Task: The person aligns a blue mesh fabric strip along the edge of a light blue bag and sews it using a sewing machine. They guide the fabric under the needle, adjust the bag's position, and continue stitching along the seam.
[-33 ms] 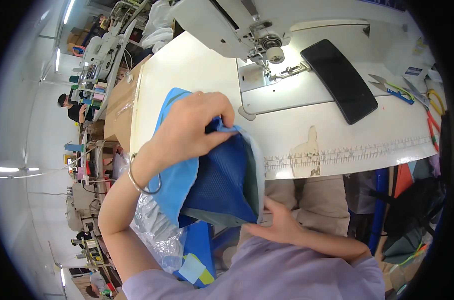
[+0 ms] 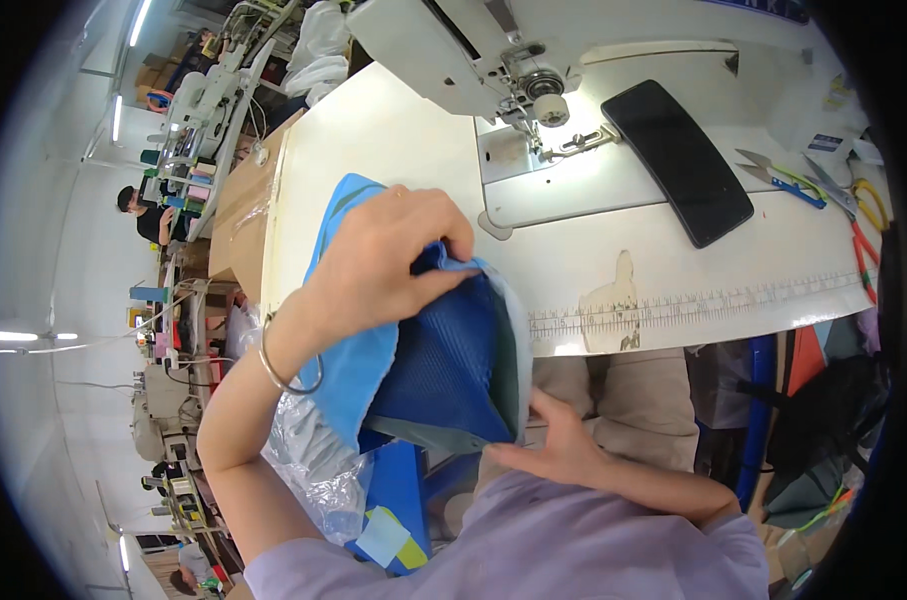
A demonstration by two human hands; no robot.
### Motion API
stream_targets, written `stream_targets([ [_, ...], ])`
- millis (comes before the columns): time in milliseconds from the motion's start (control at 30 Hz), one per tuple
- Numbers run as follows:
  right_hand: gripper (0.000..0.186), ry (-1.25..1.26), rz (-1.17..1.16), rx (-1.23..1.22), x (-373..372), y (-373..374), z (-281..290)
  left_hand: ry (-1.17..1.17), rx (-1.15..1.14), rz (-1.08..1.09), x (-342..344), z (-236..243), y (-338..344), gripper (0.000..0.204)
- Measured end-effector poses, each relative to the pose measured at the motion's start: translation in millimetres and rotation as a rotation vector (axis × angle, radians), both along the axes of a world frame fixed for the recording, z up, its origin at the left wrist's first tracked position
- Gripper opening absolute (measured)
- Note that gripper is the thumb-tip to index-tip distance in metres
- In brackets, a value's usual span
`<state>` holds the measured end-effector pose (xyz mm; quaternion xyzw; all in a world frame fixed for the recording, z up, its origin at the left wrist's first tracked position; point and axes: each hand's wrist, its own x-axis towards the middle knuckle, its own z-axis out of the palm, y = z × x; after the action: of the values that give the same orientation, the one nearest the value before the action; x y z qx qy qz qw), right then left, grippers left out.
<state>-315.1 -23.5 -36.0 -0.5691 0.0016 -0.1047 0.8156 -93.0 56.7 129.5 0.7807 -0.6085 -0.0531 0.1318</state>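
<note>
My left hand (image 2: 398, 250) is closed on the upper rim of a fabric pouch (image 2: 433, 360), thumb and fingers pinching folded blue cloth. The pouch has a light-blue outer side and a gaping opening that shows dark-blue mesh and grey-green lining. My right hand (image 2: 553, 450) grips its lower right edge, with the fingers partly hidden behind it. A metal bangle is on my left wrist. The pouch overlaps the front of the white table (image 2: 333, 120), below the sewing machine (image 2: 513, 70).
A black phone (image 2: 673, 160) lies beside the needle plate; scissors (image 2: 783, 180) and more cutters are at right. A printed ruler strip follows the table's edge. A cardboard box (image 2: 238, 200) stands at left, with other machines and a co-worker (image 2: 148, 215) beyond. Plastic-wrapped material (image 2: 313, 460) lies below.
</note>
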Motion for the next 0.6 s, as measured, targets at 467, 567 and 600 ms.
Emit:
stream_targets([
  [467, 0.036, -0.023, -0.318, -0.467, -1.2, -34.0, -13.2, -0.58, -0.236, -0.29, -89.3, 35.8, 71.5, 0.032],
  [567, 0.037, -0.086, -0.342, -0.525, -3.5, -35.7, -8.9, -0.503, -0.265, -0.242, -97.9, 30.6, 89.5, 0.033],
  [600, 0.038, -0.118, -0.352, -0.542, -4.7, -35.8, -8.7, -0.493, -0.288, -0.239, -97.9, 27.4, 93.8, 0.033],
])
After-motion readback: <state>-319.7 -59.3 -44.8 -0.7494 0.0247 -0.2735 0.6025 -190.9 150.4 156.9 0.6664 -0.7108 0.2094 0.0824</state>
